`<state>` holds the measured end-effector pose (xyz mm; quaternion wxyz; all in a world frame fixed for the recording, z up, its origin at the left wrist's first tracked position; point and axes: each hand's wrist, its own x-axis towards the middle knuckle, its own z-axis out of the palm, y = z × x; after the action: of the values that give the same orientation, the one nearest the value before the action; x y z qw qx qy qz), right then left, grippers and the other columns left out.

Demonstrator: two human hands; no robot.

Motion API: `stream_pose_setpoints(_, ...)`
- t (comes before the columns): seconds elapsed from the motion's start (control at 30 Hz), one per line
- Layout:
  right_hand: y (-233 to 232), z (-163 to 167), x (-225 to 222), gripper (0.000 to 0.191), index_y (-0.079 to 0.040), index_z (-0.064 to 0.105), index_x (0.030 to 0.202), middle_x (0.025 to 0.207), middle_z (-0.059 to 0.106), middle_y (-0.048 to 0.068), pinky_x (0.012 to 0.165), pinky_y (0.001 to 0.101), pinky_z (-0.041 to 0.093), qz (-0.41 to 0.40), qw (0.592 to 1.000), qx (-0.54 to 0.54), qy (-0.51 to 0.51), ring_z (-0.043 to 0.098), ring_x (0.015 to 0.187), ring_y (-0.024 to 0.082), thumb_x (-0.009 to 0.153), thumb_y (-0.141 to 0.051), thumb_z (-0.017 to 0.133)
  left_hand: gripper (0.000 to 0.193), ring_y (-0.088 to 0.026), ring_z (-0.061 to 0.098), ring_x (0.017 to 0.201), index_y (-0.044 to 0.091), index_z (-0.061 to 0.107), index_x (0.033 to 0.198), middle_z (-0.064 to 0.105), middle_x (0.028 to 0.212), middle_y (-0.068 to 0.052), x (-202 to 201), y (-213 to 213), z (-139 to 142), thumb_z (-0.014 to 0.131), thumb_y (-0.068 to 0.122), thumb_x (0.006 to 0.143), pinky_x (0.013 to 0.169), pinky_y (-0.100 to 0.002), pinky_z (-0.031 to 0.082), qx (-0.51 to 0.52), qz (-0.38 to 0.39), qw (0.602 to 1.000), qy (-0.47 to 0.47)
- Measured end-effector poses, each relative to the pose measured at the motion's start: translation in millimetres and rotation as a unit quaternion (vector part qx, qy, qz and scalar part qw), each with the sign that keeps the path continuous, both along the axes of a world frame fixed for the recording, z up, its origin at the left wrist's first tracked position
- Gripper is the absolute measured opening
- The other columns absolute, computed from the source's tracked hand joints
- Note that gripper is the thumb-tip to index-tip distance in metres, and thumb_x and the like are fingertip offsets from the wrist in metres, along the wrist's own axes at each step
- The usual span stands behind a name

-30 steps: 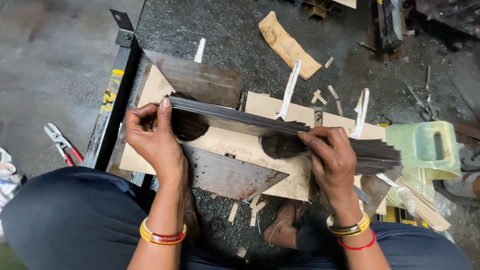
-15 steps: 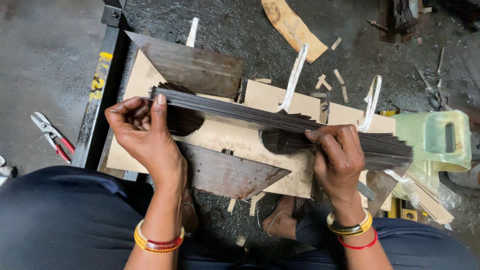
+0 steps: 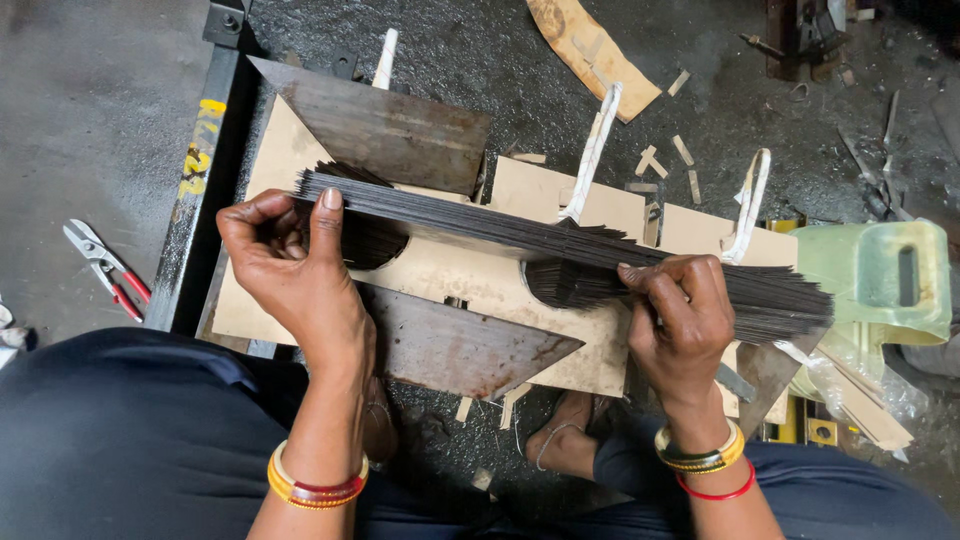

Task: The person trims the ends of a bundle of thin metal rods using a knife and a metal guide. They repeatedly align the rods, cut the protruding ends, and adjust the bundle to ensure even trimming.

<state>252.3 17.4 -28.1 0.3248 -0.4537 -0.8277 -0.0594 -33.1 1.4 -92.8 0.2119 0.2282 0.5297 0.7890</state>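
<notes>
Seen from above: left hand [image 3: 300, 275] at nine o'clock and right hand [image 3: 680, 320] at three, both still gripping a long stack of thin metal strips [image 3: 520, 232], now lifted slightly off the cardboard sheet [image 3: 470, 280].

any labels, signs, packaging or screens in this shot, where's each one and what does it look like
Painted marking: on the black metal frame bar at the left of the work area, yellow, worn, running along the bar.
Clear plastic wrap: crumpled at the right, below the pale green plastic piece, transparent.
No screens or signs are in view.
Neither the left hand nor the right hand touches these; both grip the dark stack of thin metal strips.
</notes>
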Motion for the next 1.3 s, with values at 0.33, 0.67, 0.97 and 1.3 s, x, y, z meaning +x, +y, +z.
stream_pose_setpoints(0.33,-1.4,-5.7,0.0,0.018,-0.003,0.073,0.094,0.086,0.056,0.009,0.074,0.0382,0.048,0.001,0.999,0.045,-0.013,0.060,0.085,0.025,0.083,0.010,0.079,0.038,-0.009,0.049,0.097,0.006,0.048,0.112,0.050,0.110,-0.002,0.9,-0.3,-0.9,0.083,-0.003,0.098,0.092,-0.024,0.046,-0.001,0.004,1.000,0.014)
stream_pose_setpoints(0.67,-3.9,-17.5,-2.5,0.017,-0.003,0.076,0.098,0.089,0.064,0.009,0.076,0.0357,0.050,-0.020,0.997,0.071,0.013,0.063,0.088,0.025,0.088,0.010,0.081,0.037,-0.010,0.049,0.103,0.005,0.045,0.117,0.049,0.118,-0.004,6.1,2.1,-7.2,0.078,-0.005,0.103,0.105,-0.026,0.045,0.018,0.009,0.999,0.034)
stream_pose_setpoints(0.97,-5.2,-30.7,4.6,0.023,-0.002,0.077,0.102,0.095,0.068,0.010,0.084,0.0359,0.056,0.000,0.995,0.076,0.059,0.068,0.097,0.027,0.085,0.014,0.076,0.031,-0.011,0.046,0.106,0.002,0.043,0.114,0.048,0.115,-0.006,8.1,2.6,-10.1,0.073,-0.006,0.110,0.105,-0.024,0.043,0.006,0.015,0.997,0.076)
stream_pose_setpoints(1.3,-4.3,-36.2,7.4,0.020,-0.003,0.078,0.098,0.101,0.072,0.006,0.093,0.0421,0.049,0.009,0.995,0.101,0.014,0.067,0.100,0.025,0.082,0.008,0.074,0.031,-0.011,0.047,0.106,0.003,0.043,0.113,0.047,0.115,-0.006,7.3,5.6,-12.0,0.073,-0.005,0.107,0.104,-0.025,0.044,0.005,0.019,0.998,0.057)
